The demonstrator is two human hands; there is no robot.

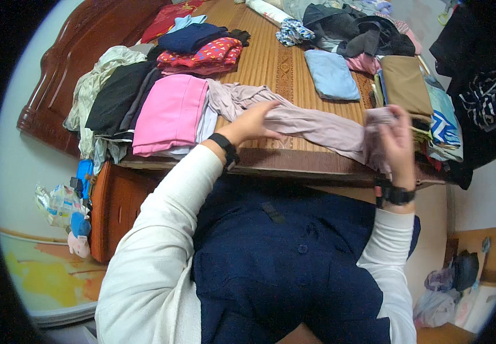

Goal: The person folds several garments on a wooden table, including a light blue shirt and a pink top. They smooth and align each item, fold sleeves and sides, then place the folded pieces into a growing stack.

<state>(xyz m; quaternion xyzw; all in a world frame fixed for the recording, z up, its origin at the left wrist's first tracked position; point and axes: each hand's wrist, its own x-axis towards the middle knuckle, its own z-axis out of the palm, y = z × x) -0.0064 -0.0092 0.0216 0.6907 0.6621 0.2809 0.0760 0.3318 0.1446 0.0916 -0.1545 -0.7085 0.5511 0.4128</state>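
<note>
A pale mauve garment (pixel 312 124) of thin cloth lies stretched across a striped bamboo-like mat (pixel 252 38) near the bed's front edge. Its right end is bunched up in my right hand (pixel 396 142), lifted a little off the mat. My left hand (pixel 252 122) rests over the garment's middle with thumb and fingers spread. Whether its palm presses on the cloth cannot be seen. Left of that hand, the garment's other end meets a folded pink garment (pixel 170 114) on a stack. A folded light blue garment (pixel 331 75) lies beyond the mauve cloth.
Folded black clothes (pixel 116 99) and a red patterned pile (pixel 200 56) stand at left, by the carved wooden headboard (pixel 67 56). A brown folded garment (pixel 405 84) tops a stack at right. Loose dark clothes (pixel 359 32) are heaped behind. Below left is a wooden nightstand (pixel 114 210).
</note>
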